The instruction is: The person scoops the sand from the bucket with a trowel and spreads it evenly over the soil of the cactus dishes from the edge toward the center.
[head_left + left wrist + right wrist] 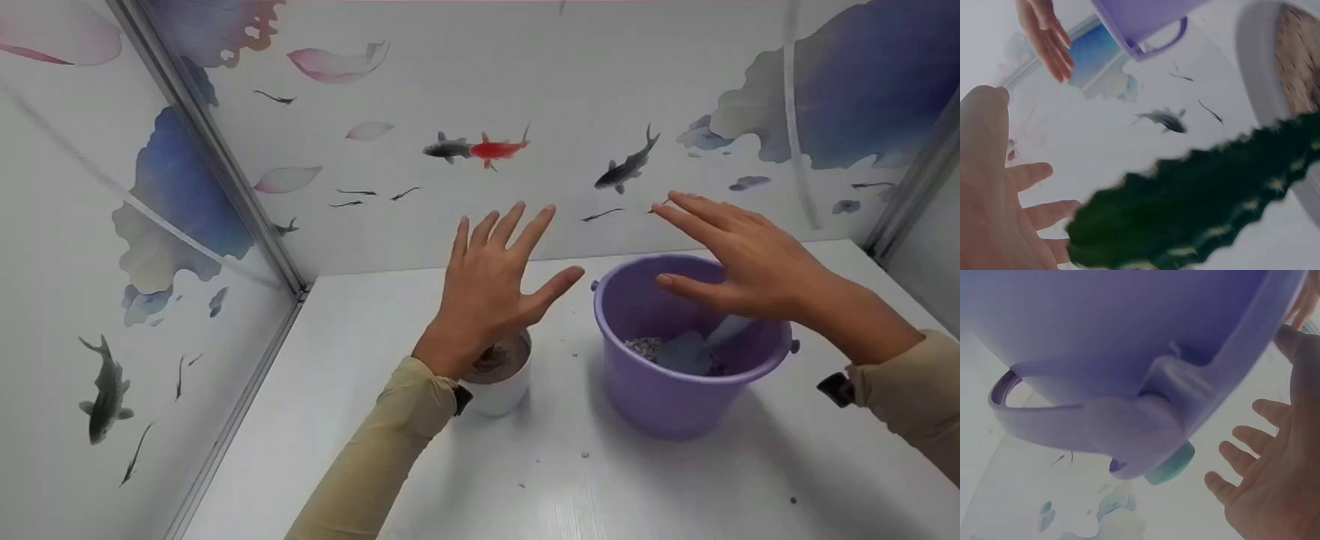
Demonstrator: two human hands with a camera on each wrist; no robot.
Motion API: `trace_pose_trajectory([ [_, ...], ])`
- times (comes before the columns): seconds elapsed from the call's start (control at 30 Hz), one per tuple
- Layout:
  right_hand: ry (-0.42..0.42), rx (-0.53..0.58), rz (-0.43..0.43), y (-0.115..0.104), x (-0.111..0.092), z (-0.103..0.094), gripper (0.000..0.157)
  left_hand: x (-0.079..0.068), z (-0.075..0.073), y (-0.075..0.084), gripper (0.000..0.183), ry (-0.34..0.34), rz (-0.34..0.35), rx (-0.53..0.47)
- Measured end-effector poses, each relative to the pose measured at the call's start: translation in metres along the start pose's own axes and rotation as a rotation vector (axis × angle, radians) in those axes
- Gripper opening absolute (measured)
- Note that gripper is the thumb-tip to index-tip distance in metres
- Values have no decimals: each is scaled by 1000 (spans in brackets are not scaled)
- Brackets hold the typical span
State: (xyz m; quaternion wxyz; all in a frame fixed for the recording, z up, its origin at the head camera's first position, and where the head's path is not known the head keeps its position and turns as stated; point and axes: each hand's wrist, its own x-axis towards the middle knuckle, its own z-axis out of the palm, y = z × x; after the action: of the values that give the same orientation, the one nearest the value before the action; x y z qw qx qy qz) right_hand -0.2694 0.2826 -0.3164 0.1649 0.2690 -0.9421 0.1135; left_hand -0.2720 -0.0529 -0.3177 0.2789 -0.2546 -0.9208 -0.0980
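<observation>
My left hand (pixel 491 277) is held with spread fingers above a white pot (pixel 504 397) of brown soil (pixel 506 361), holding nothing. A green ridged cactus (pixel 1196 202) rises from the soil beside that hand in the left wrist view; in the head view the hand hides it. My right hand (pixel 757 262), its fingers extended, hovers over the right side of a purple bucket (pixel 667 409) and grips nothing. Inside the bucket, a grey-blue scoop (pixel 684 352) lies on pale loose grains (pixel 645 346), its upper end partly hidden by the right hand.
Crumbs (pixel 585 455) and a small dark bit (pixel 793 500) lie on the white table (pixel 555 502). White panels (pixel 555 82) printed with fish and petals enclose the back and sides. The bucket's purple handle (pixel 1171 42) hangs down outside it.
</observation>
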Motion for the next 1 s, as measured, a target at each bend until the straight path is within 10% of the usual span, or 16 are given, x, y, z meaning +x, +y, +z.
trace_pose_trajectory([
  [0.43,-59,-80,-75,-1,-15,8,34,-9,17,42,79,-76,76,-165],
  [1.0,-294,-96,-52,1,-29,17,20,-25,72,69,64,-144,-44,-464],
])
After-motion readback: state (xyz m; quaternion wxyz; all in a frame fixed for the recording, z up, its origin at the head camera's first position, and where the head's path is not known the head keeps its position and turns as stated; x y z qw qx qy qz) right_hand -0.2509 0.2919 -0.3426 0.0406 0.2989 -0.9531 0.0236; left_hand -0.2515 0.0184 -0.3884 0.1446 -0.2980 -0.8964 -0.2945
